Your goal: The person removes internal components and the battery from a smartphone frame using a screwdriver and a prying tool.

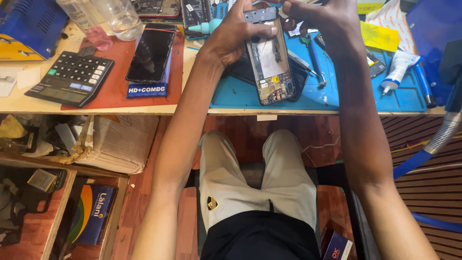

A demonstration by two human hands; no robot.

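Looking down from the head camera, I see both bare hands on an opened smartphone point(271, 62) with its back cover off, circuit board and inner frame exposed. The phone lies lengthwise over the blue work mat point(250, 94) near the front edge of the worktop point(96, 108), tilted up at its far end.

Left hand point(236, 33): fingers curled over the phone's far left edge, thumb pressed across onto the inner face. It grips the phone's top portion.

Right hand point(322, 19): fingers bunched together at the phone's far right corner, tips pinching the upper rim. What lies under the fingertips I cannot tell.

Around it on the mat: a blue-handled screwdriver point(315, 60) just right of the phone, a white glue tube point(398, 70) toward the right edge, a yellow sheet point(380, 37) beyond it. A teal-tipped applicator bottle point(206, 26) lies just left of the left hand.

Left half of the worktop: a red mat point(120, 86) carrying a black phone screen point(151, 52) resting on a blue box point(147, 89). A black calculator point(72, 78) sits at the red mat's left edge. Clear plastic bottles point(108, 19) stand at the far edge.

Below the worktop: cardboard parcel point(120, 142) on a shelf, the person's lap in light shorts.
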